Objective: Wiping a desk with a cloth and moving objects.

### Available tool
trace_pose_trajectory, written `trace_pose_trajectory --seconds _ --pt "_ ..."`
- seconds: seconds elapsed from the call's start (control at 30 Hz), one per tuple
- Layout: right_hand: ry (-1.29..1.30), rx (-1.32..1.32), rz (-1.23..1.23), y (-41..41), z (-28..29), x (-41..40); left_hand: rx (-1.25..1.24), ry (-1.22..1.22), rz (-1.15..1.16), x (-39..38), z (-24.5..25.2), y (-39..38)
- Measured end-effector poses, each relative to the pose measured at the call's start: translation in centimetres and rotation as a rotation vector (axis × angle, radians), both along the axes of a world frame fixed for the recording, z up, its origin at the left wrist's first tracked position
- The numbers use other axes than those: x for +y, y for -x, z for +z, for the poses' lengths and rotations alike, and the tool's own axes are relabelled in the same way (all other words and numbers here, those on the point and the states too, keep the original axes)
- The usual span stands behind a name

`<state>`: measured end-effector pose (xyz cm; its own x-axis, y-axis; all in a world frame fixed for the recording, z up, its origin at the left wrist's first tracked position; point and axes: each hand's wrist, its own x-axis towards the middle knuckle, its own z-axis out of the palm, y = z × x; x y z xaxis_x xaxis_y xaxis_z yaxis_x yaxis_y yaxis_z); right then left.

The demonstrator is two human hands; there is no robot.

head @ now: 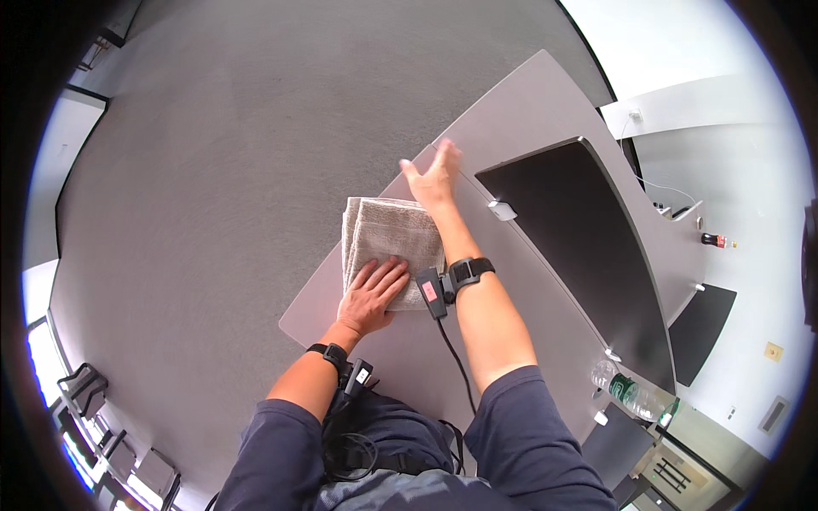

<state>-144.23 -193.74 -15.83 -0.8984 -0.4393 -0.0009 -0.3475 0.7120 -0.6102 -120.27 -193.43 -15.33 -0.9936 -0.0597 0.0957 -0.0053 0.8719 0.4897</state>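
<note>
A folded beige towel (393, 230) lies in several layers on the grey tabletop (511, 294), with its left side reaching past the table's edge. Flat on the towel's near left part rests my left hand (374, 294), fingers spread and gripping nothing. My right hand (436, 179) is raised beyond the towel's far right corner, over the table. Its thumb and fingers are apart, nothing is between them, and the fingertips are blurred. My right forearm hides part of the towel's right side.
A black desk divider panel (575, 236) stands to the right, held by white clamps (503, 211). A plastic water bottle (629, 393) with a green label is at the lower right. Farther off is a dark drink bottle (714, 240). Wrist-worn devices (434, 290) trail a black cable (457, 361).
</note>
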Motion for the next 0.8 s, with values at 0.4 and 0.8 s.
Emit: trace_pose_trajectory --seconds 0.4,0.8 --pt "-0.166 0.259 0.370 -11.5 -0.4 12.5 0.049 -0.026 0.003 -1.6 -0.4 -2.0" --pt "-0.564 0.011 -0.412 -31.4 -1.9 41.5 -0.002 0.248 0.391 0.3 -1.1 3.9"
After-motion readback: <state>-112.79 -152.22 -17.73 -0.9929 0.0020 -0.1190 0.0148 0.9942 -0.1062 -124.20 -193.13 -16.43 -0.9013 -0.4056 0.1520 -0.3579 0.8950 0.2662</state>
